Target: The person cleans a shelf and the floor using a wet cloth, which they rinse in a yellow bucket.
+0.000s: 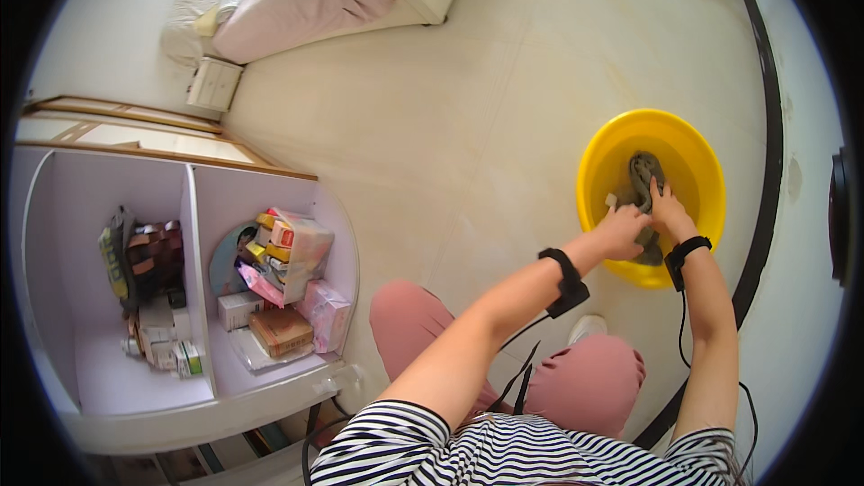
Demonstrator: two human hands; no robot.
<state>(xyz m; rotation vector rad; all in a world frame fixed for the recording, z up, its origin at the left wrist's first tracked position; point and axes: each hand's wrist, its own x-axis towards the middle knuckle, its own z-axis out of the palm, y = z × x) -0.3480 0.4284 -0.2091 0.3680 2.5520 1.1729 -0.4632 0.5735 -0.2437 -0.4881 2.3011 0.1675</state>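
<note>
A yellow plastic basin (586,169) stands on the floor in front of me, with water in it. Inside lies a dark grey wet cloth (646,165), bunched and partly hidden by my hands. My right hand (669,212) grips the middle of the cloth from the right, fingers pointing away from me. Close beside it, my left hand (622,229) is closed over the cloth from the left. At the left thumb's tip shows a small pale block (611,200), perhaps soap; whether the thumb touches it is unclear. Black bands with cables circle both wrists.
A white wall with a dark baseboard (769,169) runs close on the right. To the left is an open shelf unit (202,270) holding boxes and a plastic bin (310,250). A bed (324,7) and a small white cabinet (214,84) stand farther back.
</note>
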